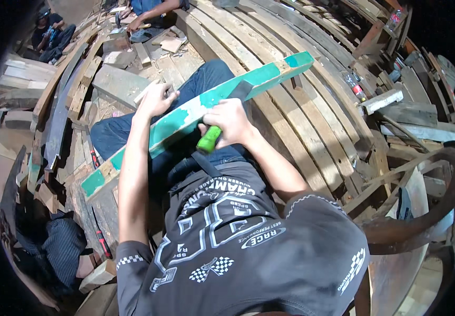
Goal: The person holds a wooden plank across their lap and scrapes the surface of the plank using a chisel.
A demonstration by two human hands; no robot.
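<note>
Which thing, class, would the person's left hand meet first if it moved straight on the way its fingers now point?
Probably the blue jeans on the leg just beyond the left hand, though depth is unclear: it might pass above them.

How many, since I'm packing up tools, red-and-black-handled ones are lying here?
2. The upper tool lies left of the jeans; the lower tool lies left of the left sleeve. More may be hidden among the wood.
</note>
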